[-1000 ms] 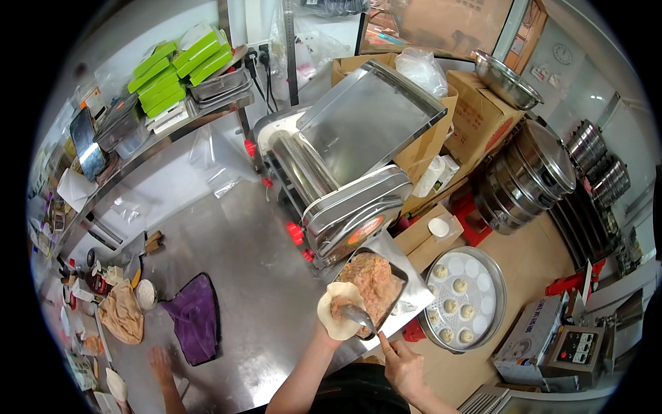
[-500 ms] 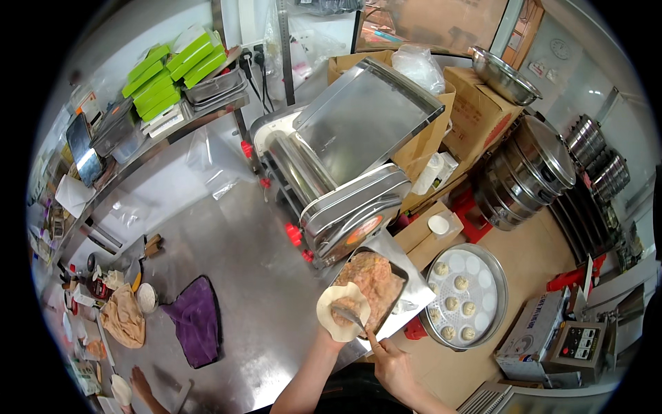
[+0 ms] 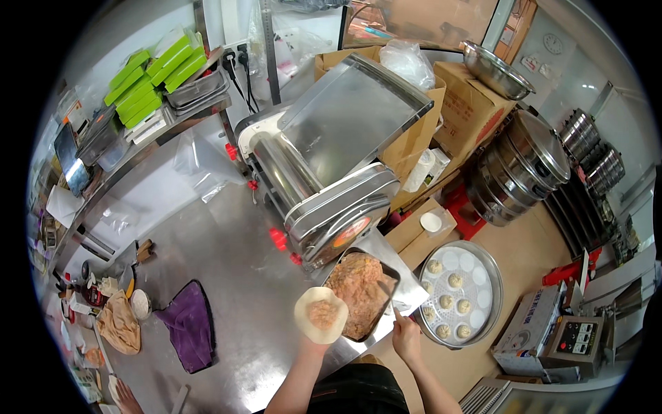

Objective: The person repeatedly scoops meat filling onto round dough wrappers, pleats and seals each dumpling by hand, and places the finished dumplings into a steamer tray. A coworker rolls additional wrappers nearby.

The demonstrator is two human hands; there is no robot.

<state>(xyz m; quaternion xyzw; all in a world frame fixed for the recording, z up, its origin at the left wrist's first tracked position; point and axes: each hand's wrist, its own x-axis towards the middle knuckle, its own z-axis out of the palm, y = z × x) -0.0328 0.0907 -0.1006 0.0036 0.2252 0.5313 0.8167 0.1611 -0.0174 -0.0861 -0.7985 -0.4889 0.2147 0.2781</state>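
Observation:
A round dough wrapper [image 3: 334, 309] lies over my left hand [image 3: 313, 346], with a mound of pinkish meat filling [image 3: 321, 314] at its centre. The wrapper hides most of the fingers beneath it. Just right of it, a rectangular metal tray [image 3: 378, 321] holds a heap of the same meat mixture [image 3: 355, 283]. My right hand [image 3: 407, 337] is closed round the handle of a metal filling spatula [image 3: 390, 298], whose blade reaches into the heap at the tray's right side.
A dough-rolling machine [image 3: 303, 179] stands beyond the tray. On the right, a round steamer tray [image 3: 499, 303] carries several pleated buns. A purple cloth [image 3: 187, 328] lies on the steel table [image 3: 252, 303]. Another person's hand [image 3: 126, 398] shows at the lower left.
The spatula has left the wrapper and moved right into the meat heap with my right hand. My left hand and the wrapper have shifted slightly left, and the whole view has shifted a little.

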